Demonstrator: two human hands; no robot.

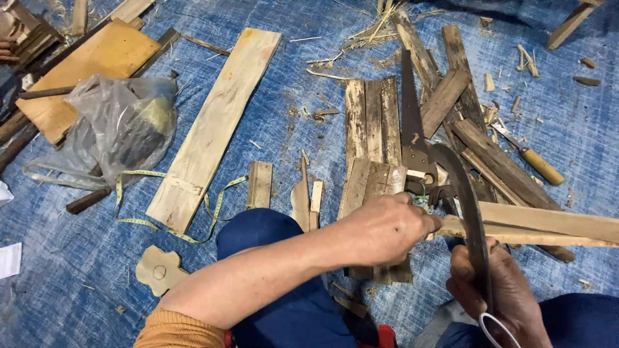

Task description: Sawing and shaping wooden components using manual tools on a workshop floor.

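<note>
My left hand (387,227) reaches across my knee and grips the near end of a long pale wood strip (548,227) that runs off to the right. My right hand (500,293) holds the handle of a dark curved blade (469,203), whose edge rests against the strip just right of my left hand. Both hands are closed. A hand saw (412,122) lies on weathered planks (373,122) just beyond them.
A blue tarp (77,270) covers the floor. A long pale board (216,122) lies at left with a yellow tape measure (138,193) beside it, a plastic bag (122,125), a chisel with a yellow handle (532,161) at right, and several scraps.
</note>
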